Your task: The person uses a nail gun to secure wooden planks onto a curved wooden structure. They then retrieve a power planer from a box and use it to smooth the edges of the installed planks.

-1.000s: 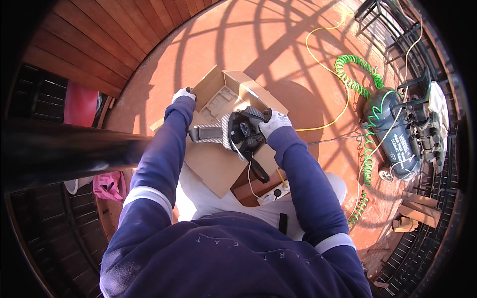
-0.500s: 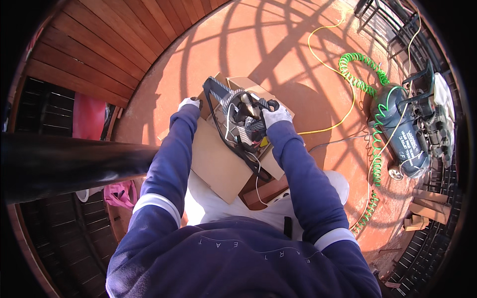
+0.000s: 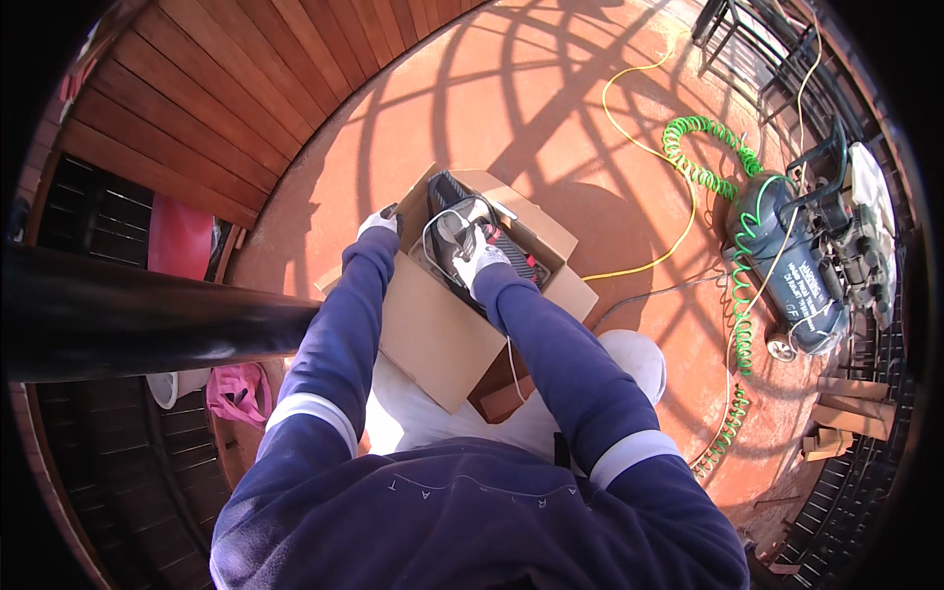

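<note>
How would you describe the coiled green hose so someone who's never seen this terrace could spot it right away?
Start at the red tiled floor and look to its right side, where a dark air compressor sits by the railing. The green hose springs from beside it in tight spiral loops and runs down past the machine. Unlike the thin yellow cable nearby, which lies in loose, smooth curves, it is thick, bright green and coiled.

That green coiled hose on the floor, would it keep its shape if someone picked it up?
Probably not. The green coiled hose lies in loose, springy loops across the red floor, so it would likely stretch and dangle. It looks thin and light for its length, and likely to snag the yellow cord crossing it.
</note>
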`<state>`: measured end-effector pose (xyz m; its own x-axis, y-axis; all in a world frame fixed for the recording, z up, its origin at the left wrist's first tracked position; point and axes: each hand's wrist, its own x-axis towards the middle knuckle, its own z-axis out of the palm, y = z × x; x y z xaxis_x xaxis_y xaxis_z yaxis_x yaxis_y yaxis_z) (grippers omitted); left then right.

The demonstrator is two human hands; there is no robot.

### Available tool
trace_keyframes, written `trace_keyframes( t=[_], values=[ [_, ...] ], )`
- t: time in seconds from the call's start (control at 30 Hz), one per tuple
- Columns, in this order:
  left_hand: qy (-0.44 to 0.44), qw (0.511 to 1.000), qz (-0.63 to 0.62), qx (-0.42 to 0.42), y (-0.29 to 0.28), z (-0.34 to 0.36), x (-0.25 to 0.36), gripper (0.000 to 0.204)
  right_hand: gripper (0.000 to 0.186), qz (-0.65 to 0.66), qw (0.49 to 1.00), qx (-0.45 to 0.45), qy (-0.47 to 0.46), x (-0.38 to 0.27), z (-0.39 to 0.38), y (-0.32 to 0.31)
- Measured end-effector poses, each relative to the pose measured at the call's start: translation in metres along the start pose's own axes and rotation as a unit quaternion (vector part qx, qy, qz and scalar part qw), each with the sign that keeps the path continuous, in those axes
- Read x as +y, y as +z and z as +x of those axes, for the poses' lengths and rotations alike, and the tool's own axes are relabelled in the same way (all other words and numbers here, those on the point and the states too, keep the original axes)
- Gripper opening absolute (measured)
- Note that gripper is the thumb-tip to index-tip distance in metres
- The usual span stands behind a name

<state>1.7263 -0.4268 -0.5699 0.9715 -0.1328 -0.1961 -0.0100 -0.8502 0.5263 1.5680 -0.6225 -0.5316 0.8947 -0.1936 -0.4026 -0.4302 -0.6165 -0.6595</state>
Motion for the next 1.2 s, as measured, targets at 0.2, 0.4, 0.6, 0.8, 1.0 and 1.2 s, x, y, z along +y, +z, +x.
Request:
trace_keyframes(
  t=[0.2,0.4,0.6,0.8,1.0,1.2],
  values=[
    [0.043,0.984,0.159,-0.074,0.012,-0.038,0.005,0.053,0.101,0.005,0.995,-0.078,-0.058,0.011,0.021,0.008],
    [0.102,0.886,0.39,-0.23,0.022,-0.083,0.056,0.067,0.07,-0.173,0.97,-0.167,-0.036,0.042,0.037,0.052],
    [0.165,0.949,0.173,-0.207,-0.032,-0.076,0.044,0.057,0.041,-0.213,0.954,-0.135,-0.164,0.075,0.057,0.034],
    [0.385,0.86,0.197,-0.272,-0.143,-0.21,0.083,0.07,0.03,0.018,0.99,0.12,-0.073,0.051,-0.013,-0.2],
    [0.401,0.873,0.256,-0.11,-0.115,-0.24,0.044,0.046,0.037,-0.099,0.98,0.162,-0.053,0.103,-0.1,-0.267],
    [0.459,0.869,0.181,0.03,-0.1,-0.219,0.082,0.043,0.039,-0.128,0.985,0.061,0.094,0.157,-0.131,-0.259]
  ],
)
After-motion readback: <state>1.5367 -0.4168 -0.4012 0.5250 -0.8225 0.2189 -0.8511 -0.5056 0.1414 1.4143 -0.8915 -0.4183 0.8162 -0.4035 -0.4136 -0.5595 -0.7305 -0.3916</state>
